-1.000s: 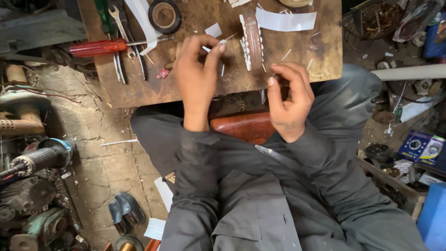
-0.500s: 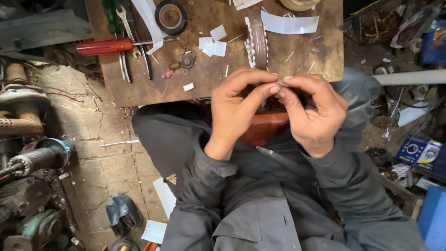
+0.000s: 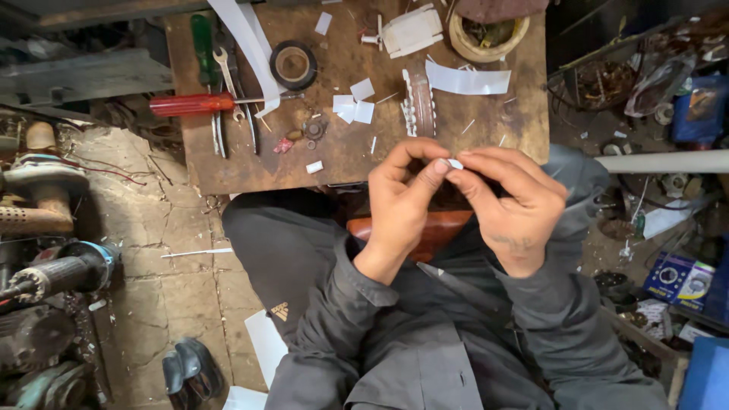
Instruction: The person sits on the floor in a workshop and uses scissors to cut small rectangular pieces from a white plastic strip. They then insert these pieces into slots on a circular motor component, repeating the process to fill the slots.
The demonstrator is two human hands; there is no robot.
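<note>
Seated at a low wooden workboard (image 3: 349, 163), a person pinches a small white scrap (image 3: 455, 163) between both hands, held just off the board's near edge and above the lap. The left hand (image 3: 402, 201) curls its fingers inward, thumb and forefinger closed on the scrap; the right hand (image 3: 512, 205) meets it fingertip to fingertip, its other fingers bent loosely (how much of the scrap each hand covers cannot be told).

On the board, a red-handled screwdriver (image 3: 194, 104) lies along the left edge beside a wrench (image 3: 228, 80), with a roll of black tape (image 3: 293, 64) toward the far edge. White paper squares (image 3: 355, 106) sit mid-board, a toothed metal part (image 3: 418, 106) just beyond the hands, and a long white strip (image 3: 467, 80) near the far right corner. The near edge in front of the hands carries only small scraps. Tools and machine parts crowd the floor on both sides.
</note>
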